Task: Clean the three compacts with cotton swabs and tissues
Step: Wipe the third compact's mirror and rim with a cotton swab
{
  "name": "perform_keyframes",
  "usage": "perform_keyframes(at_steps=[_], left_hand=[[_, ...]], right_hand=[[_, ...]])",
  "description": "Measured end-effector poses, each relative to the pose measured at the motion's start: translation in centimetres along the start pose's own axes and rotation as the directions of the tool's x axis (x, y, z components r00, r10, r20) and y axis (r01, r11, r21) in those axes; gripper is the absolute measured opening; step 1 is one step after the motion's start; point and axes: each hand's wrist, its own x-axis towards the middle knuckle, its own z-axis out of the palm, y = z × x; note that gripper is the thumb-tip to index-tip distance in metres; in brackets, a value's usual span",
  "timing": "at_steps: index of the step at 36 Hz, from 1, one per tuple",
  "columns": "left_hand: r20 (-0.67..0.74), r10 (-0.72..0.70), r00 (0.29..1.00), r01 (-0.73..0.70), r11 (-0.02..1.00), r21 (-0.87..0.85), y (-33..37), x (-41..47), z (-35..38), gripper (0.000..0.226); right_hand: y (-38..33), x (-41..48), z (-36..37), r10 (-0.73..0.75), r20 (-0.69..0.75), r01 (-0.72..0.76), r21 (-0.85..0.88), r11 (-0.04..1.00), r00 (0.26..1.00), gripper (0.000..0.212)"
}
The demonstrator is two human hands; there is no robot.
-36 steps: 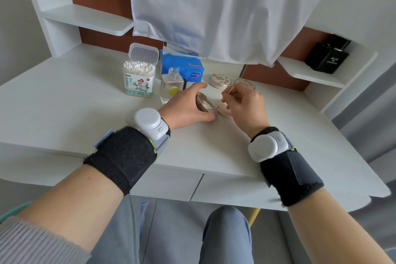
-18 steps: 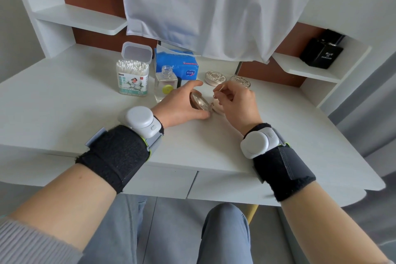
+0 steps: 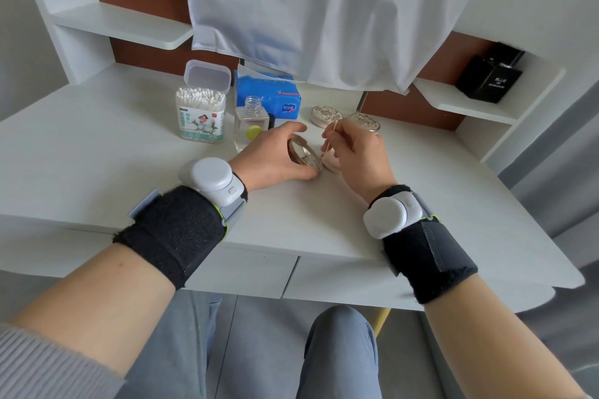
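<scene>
Open compact (image 3: 304,155): on the counter (image 3: 97,155), near centre, lid raised and steadied by the left hand (image 3: 275,159), whose fingers (image 3: 291,129) curl closed around the lid rim. Right hand (image 3: 353,152) just right of it, fingers (image 3: 330,147) pinched narrow on a cotton swab (image 3: 329,139); lower tip at or just above the pale pan, contact not resolvable.

Risks (judgement):
- Too much swab pressure could gouge or crumble the pressed powder.
- Lid hinge could overextend if the left hand pulls back.
- The uncapped clear bottle (image 3: 251,121), close behind the left hand, could tip if knocked by a knuckle.

Appearance: round, silvery, mirror-like inside the lid, pinkish-beige pan. Two closed compacts (image 3: 327,116) with embossed metallic lids lie farther back to the right. Swab tub (image 3: 201,113) and tissue pack (image 3: 267,94) far left.
</scene>
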Motion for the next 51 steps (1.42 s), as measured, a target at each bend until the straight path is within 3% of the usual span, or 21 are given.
perform_keyframes(at_steps=[9,15,28,35,45,51], left_hand=[[0.009,-0.011,1.0,0.011,1.0,-0.003,0.5,-0.3,-0.2,0.08],[0.011,-0.008,1.0,0.008,1.0,0.007,0.6,-0.4,-0.3,0.079],[0.012,-0.013,1.0,0.013,1.0,-0.007,0.5,-0.5,-0.2,0.08],[0.008,-0.002,1.0,0.002,1.0,-0.004,0.5,-0.5,-0.4,0.083],[0.009,0.002,1.0,-0.002,1.0,-0.006,0.5,-0.6,-0.3,0.083],[0.008,0.004,1.0,-0.004,1.0,-0.017,0.5,-0.5,-0.3,0.081]], right_hand=[[0.3,0.0,0.2,-0.012,0.05,0.013,-0.038,0.999,0.999,0.013],[-0.1,0.0,0.0,0.042,0.004,-0.042,0.059,0.997,0.999,0.011],[0.0,-0.1,0.1,0.037,0.042,-0.034,-0.057,0.998,0.998,0.013],[-0.7,-0.3,-0.4,0.089,-0.016,-0.087,0.13,0.988,0.996,0.021],[-0.5,-0.4,-0.2,0.091,0.088,-0.097,0.064,0.993,0.992,0.018],[-0.4,-0.2,-0.2,0.025,-0.057,-0.021,0.074,0.997,0.998,0.013]])
